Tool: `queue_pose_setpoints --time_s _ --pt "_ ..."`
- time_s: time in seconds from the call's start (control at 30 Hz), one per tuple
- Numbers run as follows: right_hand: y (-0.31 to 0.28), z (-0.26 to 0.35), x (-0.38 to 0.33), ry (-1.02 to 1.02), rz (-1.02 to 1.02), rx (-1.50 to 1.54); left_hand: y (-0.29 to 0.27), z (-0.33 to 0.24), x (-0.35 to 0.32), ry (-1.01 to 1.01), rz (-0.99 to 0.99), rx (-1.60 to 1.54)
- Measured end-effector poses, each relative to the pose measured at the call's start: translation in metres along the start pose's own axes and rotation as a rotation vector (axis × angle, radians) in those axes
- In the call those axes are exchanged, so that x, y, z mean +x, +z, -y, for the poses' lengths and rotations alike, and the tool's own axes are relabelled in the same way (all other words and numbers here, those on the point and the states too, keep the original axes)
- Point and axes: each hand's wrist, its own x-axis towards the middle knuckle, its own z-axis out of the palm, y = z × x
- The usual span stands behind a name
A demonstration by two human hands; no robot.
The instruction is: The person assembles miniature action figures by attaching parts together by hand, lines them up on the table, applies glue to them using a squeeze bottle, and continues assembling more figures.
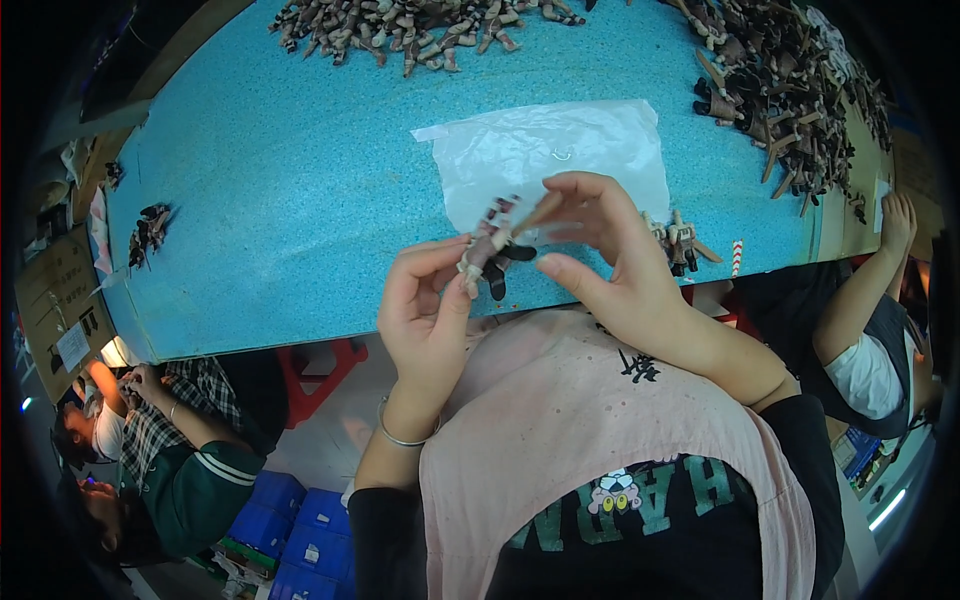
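Observation:
Just above the table's near edge, my left hand (425,305) pinches a small figurine (487,250) between thumb and fingers. The figurine has a brownish-pink body, pale parts and black legs; its upper end is blurred. To its right, my right hand (630,265) is curved toward it, thumb and fingers apart. A blurred brown strip lies by those fingertips, and I cannot make out whether it is part of the figurine. Beneath and beyond my hands, a crumpled white plastic sheet (550,150) lies on the blue table (300,180). Two similar figurines (680,240) lie right of my right hand.
Piles of figurines (400,30) and darker figurine parts (790,90) cover the far side and far right. A few dark pieces (150,230) lie at the left. Co-workers sit at lower left (200,450) and right (860,340). Blue bins (310,540) stand below left.

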Motion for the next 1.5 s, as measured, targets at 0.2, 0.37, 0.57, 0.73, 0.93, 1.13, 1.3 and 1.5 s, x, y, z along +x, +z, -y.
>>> queue_pose_setpoints --time_s 0.2,0.37,0.57,0.73,0.93,1.13,1.3,1.5 --pt "-0.007 0.003 0.002 0.492 0.381 0.612 -0.003 -0.007 -0.006 0.161 -0.003 0.146" --pt "-0.009 0.004 0.0 0.461 0.43 0.575 -0.017 -0.007 -0.006 0.139 0.171 0.22" --pt "-0.008 0.0 -0.005 0.394 0.518 0.533 -0.005 -0.017 0.007 -0.434 0.291 -0.546" --pt "-0.011 -0.001 -0.003 0.265 0.542 0.294 -0.004 -0.014 0.005 -0.326 0.319 -0.42" --pt "-0.008 0.001 -0.004 0.326 0.522 0.372 0.012 -0.02 -0.004 -0.233 0.185 -0.335" --pt "-0.004 0.006 -0.002 0.1 0.483 0.204 0.004 -0.023 -0.005 -0.182 0.182 -0.275" --pt "-0.003 0.016 -0.004 0.066 0.356 0.221 -0.004 -0.027 0.004 -0.26 0.38 -0.274" --pt "-0.002 0.013 0.004 -0.133 0.371 0.121 -0.002 -0.026 0.003 -0.136 0.313 -0.144"
